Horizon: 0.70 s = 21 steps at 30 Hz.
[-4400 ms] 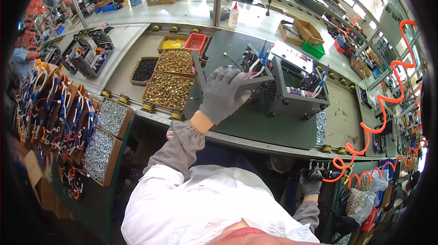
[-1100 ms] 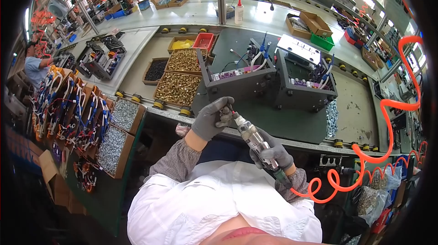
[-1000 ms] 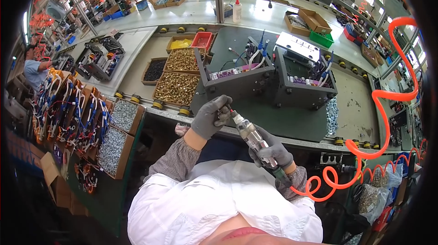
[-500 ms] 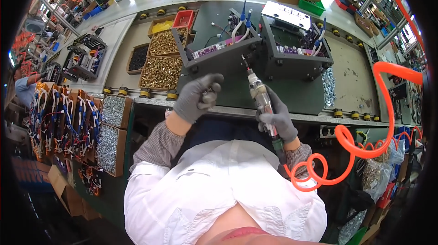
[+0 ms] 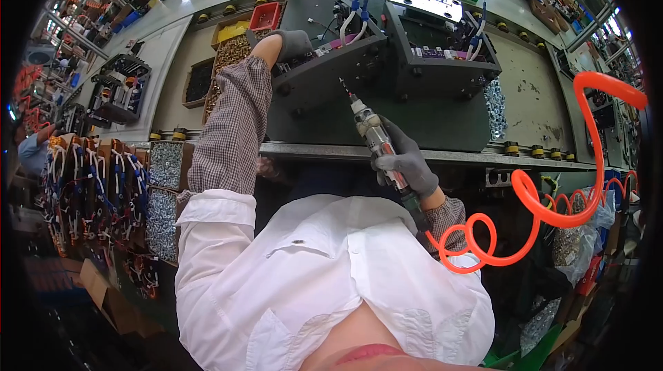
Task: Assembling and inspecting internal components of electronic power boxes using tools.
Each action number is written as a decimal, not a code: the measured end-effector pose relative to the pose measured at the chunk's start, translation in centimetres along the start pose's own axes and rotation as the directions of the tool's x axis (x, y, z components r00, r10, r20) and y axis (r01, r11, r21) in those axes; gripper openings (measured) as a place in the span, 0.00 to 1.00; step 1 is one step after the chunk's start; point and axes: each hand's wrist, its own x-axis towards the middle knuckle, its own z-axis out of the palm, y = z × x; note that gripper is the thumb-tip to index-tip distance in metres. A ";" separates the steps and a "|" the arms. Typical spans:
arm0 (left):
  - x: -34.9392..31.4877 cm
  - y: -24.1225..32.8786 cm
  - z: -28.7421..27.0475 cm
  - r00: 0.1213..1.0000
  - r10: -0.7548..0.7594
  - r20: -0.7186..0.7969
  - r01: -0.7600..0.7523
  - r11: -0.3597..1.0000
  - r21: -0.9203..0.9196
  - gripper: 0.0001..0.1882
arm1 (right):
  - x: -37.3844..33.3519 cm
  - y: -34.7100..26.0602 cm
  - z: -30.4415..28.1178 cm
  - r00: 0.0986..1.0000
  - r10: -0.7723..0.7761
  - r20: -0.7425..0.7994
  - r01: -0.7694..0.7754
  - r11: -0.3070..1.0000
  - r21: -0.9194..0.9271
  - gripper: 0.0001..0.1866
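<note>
Workshop bench: I looked down on a dark green board (image 5: 428, 128) lying along the bench's near metal rail (image 5: 324, 150).
Left chassis: one dark grey metal chassis (image 5: 319, 79) stood askew toward the board's left edge, blue-sleeved white cables (image 5: 364, 23) rising from inside.
Right chassis: its twin (image 5: 449, 78) stood toward the right edge, near a strip of silver fasteners (image 5: 494, 112).
Left hand: I had the gloved left hand (image 5: 295, 45) at the left chassis's left end; its fingertips were hidden, so I could not tell whether it gripped.
Right hand: the gloved right hand (image 5: 407, 164) was wrapped around a pneumatic screwdriver (image 5: 376, 135).
Driver tip: it pointed toward the left chassis's near wall; contact was unclear to me.
Hose: an orange coil (image 5: 556, 220) trailed rightward.
</note>
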 end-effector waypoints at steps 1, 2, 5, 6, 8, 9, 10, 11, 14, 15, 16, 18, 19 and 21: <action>0.0 0.0 0.0 0.999 0.044 0.012 -0.044 0.998 -0.042 0.13 | 0.1 0.1 0.1 1.000 0.005 0.011 -0.005 1.000 -0.020 0.51; -0.1 0.1 0.0 0.999 0.026 0.024 -0.025 0.998 -0.061 0.13 | 0.1 0.2 0.1 1.000 0.012 0.015 -0.012 1.000 -0.012 0.51; -0.3 -0.2 0.3 0.972 -0.158 0.174 0.215 0.898 -0.384 0.12 | 0.6 0.4 0.4 1.000 0.004 0.016 -0.004 1.000 0.008 0.51; 0.0 -0.6 0.7 0.953 -0.225 0.205 0.291 0.867 -0.405 0.12 | 0.7 0.4 0.4 1.000 0.004 0.007 -0.004 1.000 0.015 0.50; 1.2 -1.2 1.9 0.999 0.033 -0.002 -0.033 0.994 -0.102 0.18 | 0.8 0.4 0.5 1.000 0.012 -0.010 -0.012 1.000 0.024 0.50; 1.4 -1.6 2.7 0.999 0.036 -0.002 -0.036 0.994 -0.108 0.18 | 0.9 0.4 0.5 1.000 0.008 -0.019 -0.008 1.000 0.010 0.50; 1.7 -2.0 3.4 1.000 0.030 -0.008 -0.031 0.994 -0.103 0.18 | 0.9 0.4 0.5 1.000 0.002 -0.025 -0.002 1.000 -0.005 0.50; 1.9 -2.4 4.0 1.000 0.024 -0.013 -0.025 0.995 -0.097 0.19 | 1.0 0.3 0.6 1.000 0.003 -0.024 -0.003 1.000 -0.005 0.50; 2.2 -3.0 5.1 1.000 0.000 0.023 0.002 0.999 -0.048 0.19 | 1.3 0.1 0.6 1.000 0.007 -0.017 -0.007 1.000 0.011 0.50; 2.2 -3.1 5.3 1.000 0.000 0.024 0.001 0.999 -0.049 0.19 | 1.4 0.1 0.7 1.000 -0.007 -0.011 0.007 1.000 -0.007 0.50; 2.3 -3.1 5.4 1.000 0.023 0.003 -0.023 0.998 -0.058 0.19 | 1.5 0.1 0.8 1.000 -0.021 -0.003 0.021 0.999 -0.026 0.52; 2.3 -3.2 5.5 0.999 0.040 -0.017 -0.041 0.997 -0.066 0.19 | 1.8 0.1 1.0 1.000 -0.014 -0.011 0.014 1.000 -0.012 0.51; 2.4 -3.1 5.5 0.999 0.034 0.004 -0.034 0.998 -0.060 0.19 | 1.9 0.2 1.1 1.000 -0.015 -0.017 0.015 1.000 0.013 0.50; 2.4 -2.9 5.2 1.000 0.023 0.021 -0.022 0.999 -0.050 0.20 | 2.2 0.4 1.4 0.999 -0.024 -0.032 0.023 0.999 -0.023 0.50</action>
